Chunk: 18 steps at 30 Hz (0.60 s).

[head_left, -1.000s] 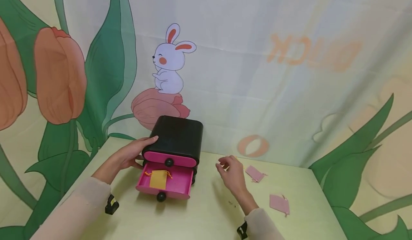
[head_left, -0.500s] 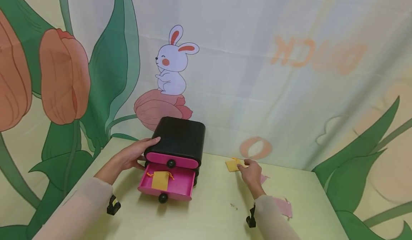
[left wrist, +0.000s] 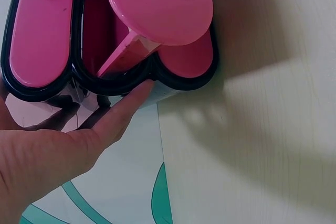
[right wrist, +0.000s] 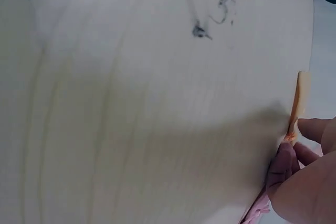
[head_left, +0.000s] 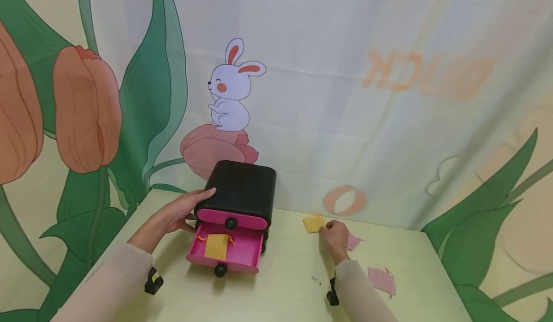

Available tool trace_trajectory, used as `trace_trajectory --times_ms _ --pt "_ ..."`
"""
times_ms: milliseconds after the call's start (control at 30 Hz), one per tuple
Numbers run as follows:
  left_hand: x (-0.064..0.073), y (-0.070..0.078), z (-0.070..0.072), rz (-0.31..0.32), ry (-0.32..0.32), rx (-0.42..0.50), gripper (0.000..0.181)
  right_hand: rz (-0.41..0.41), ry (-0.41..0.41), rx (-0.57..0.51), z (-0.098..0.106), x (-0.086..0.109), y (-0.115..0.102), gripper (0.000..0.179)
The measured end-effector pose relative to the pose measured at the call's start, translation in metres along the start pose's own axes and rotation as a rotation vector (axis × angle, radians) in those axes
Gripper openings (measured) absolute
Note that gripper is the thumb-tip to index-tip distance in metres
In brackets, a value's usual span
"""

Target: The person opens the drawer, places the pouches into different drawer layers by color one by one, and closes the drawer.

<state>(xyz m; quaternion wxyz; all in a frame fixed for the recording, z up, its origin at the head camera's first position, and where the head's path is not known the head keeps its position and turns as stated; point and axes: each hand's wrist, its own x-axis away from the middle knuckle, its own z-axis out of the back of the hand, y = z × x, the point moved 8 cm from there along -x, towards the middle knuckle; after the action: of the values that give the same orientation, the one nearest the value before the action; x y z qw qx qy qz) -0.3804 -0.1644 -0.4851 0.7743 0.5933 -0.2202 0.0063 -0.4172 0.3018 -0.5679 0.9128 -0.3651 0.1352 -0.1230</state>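
A small black drawer cabinet point(head_left: 244, 187) with pink drawers stands at the back left. My left hand point(head_left: 179, 211) holds its left side, thumb on top and fingers spread along the side wall; the left wrist view shows those fingers point(left wrist: 131, 100) against the black edge. The middle drawer point(head_left: 244, 252) is pulled out, with a yellow drawstring pouch point(head_left: 216, 246) lying in it. Further right, my right hand point(head_left: 336, 238) pinches the right edge of another yellow pouch point(head_left: 313, 224) between thumb and fingertips, down at the table. In the right wrist view this pouch point(right wrist: 299, 95) appears nearly edge-on.
Two pink drawstring pouches lie on the right: one pouch point(head_left: 354, 242) partly behind my right hand, the other pouch point(head_left: 382, 280) nearer the front. Dark marks point(head_left: 316, 280) show on the pale table point(head_left: 285, 283). A printed curtain point(head_left: 319, 120) hangs along the table's back edge.
My right hand has moved right, past the yellow pouch on the table, then closed its fingertips on that pouch's right edge. My left hand stays on the drawer cabinet.
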Motion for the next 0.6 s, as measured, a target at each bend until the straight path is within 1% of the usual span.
trace_trajectory --times_ms 100,133,200,300,367,433,600 --pt "0.000 -0.001 -0.003 0.000 -0.005 0.000 0.102 0.014 -0.001 0.020 0.000 0.002 0.002 0.004" --pt "-0.001 -0.001 -0.004 -0.002 -0.005 -0.002 0.102 0.027 0.000 0.027 0.000 0.003 0.001 0.002" --pt "-0.002 -0.002 -0.004 -0.005 -0.004 -0.006 0.103 0.059 0.004 0.032 0.003 0.005 -0.003 0.004" --pt "-0.004 -0.002 -0.003 -0.005 -0.005 -0.010 0.104 0.112 -0.020 -0.018 0.008 0.009 -0.018 0.005" --pt "-0.004 -0.002 -0.002 -0.005 -0.006 -0.012 0.104 0.148 -0.059 -0.075 0.011 0.013 -0.033 0.006" --pt "-0.004 -0.002 -0.001 -0.009 -0.006 -0.014 0.104 0.193 -0.116 -0.148 0.015 0.019 -0.051 0.006" --pt "-0.003 -0.002 0.000 -0.013 -0.011 -0.006 0.103 0.333 -0.243 -0.269 0.030 0.044 -0.105 0.006"
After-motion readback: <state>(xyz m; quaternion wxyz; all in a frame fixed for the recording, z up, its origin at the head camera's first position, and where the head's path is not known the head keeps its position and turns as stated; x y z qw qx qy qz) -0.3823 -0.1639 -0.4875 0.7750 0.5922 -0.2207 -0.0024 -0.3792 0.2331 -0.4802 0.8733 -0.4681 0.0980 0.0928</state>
